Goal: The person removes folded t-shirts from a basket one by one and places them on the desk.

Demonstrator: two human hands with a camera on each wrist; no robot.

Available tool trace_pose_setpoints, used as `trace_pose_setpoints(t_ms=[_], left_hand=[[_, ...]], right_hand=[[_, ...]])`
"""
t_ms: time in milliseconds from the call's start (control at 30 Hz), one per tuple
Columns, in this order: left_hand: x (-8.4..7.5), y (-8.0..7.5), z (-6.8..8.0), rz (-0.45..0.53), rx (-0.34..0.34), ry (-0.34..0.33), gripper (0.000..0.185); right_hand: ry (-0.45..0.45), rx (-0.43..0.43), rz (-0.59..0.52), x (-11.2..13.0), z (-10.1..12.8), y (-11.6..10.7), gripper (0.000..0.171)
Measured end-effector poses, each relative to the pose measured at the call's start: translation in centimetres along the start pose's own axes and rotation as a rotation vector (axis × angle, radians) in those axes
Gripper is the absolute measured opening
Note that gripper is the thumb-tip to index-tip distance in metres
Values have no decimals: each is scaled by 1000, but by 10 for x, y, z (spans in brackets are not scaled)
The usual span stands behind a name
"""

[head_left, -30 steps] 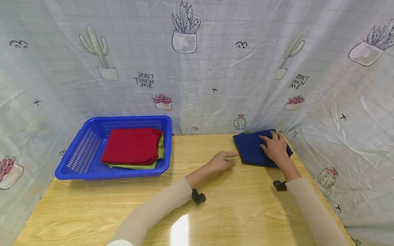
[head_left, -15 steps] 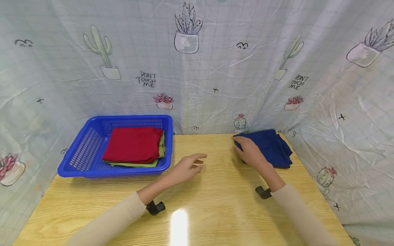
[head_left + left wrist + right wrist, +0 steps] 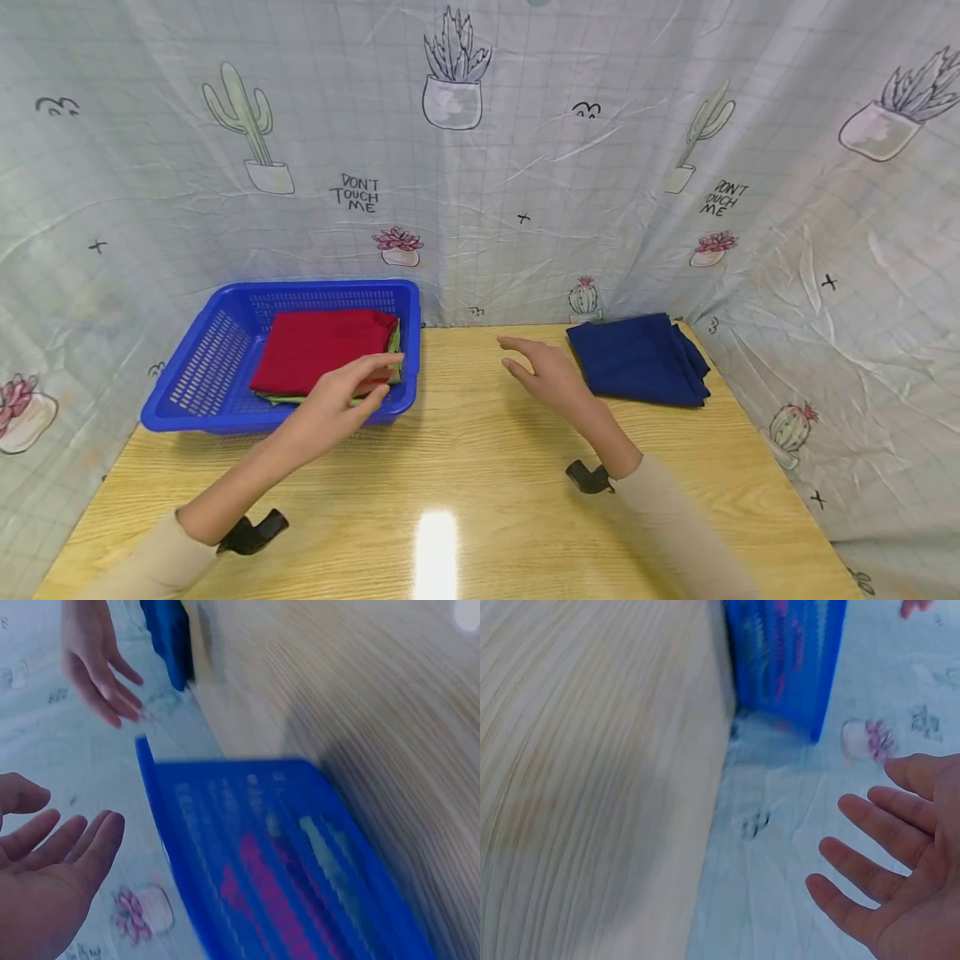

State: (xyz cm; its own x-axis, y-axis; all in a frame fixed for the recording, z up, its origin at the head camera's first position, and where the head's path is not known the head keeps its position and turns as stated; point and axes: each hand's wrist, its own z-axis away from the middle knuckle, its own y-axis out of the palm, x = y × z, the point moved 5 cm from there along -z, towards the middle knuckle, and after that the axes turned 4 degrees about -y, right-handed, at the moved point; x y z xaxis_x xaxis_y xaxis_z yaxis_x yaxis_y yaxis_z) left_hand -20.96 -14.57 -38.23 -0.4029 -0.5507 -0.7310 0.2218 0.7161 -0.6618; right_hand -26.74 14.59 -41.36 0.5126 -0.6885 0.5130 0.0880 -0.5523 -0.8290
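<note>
In the head view my left hand [image 3: 330, 412] hovers over the front right corner of a blue plastic basket [image 3: 180, 421], fingers loosely extended and holding nothing. Inside the basket lies a folded red cloth [image 3: 315, 346], with a green cloth [image 3: 395, 367] peeking out beneath it. My right hand [image 3: 551, 379] hangs in the air over the table between the basket and a folded navy blue cloth [image 3: 633, 358]. Its fingers are spread and empty, as the right wrist view also shows. The left wrist view has the basket's perforated side wall beside the left palm.
A light wooden table [image 3: 510, 508] carries everything. Behind it and along the right side hangs a pale curtain [image 3: 495, 200] printed with potted cacti. The navy cloth lies near the table's back right corner, close to the curtain.
My right hand has left the navy cloth and moved left. The left hand has travelled left from near that cloth to over the basket's corner. The navy cloth stays in place.
</note>
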Motion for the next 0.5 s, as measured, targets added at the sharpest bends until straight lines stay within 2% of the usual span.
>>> trace_pose_setpoints(t_ms=[300,500], left_hand=[[23,-56,20,-182,-51,-83,45],[30,-84,29,-248,-78,-80,43]], right_hand=[[-36,-8,-133,36,-19,20,43],[-73,-21,-214,59,-34,28,42]])
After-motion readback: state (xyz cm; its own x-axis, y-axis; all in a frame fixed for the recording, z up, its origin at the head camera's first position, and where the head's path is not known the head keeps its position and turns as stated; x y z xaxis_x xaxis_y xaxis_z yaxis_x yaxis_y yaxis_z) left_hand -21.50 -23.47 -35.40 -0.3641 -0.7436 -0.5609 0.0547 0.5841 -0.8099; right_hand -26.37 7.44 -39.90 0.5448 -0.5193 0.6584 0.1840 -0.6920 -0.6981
